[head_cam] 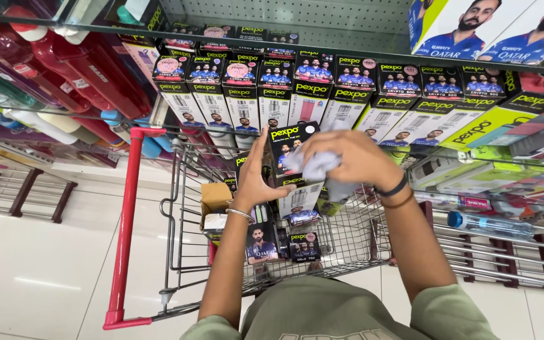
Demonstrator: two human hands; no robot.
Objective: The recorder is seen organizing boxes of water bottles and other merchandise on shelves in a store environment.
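Seemingly one black box in left hand, one cloth under right hand.

A wire cart with red handle holds boxes; glass shelf carries boxed bottles.

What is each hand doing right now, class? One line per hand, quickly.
Left hand: closed on a tall black boxed bottle held over the shopping cart.
Right hand: closed on a crumpled pale cloth, pressed against the box.
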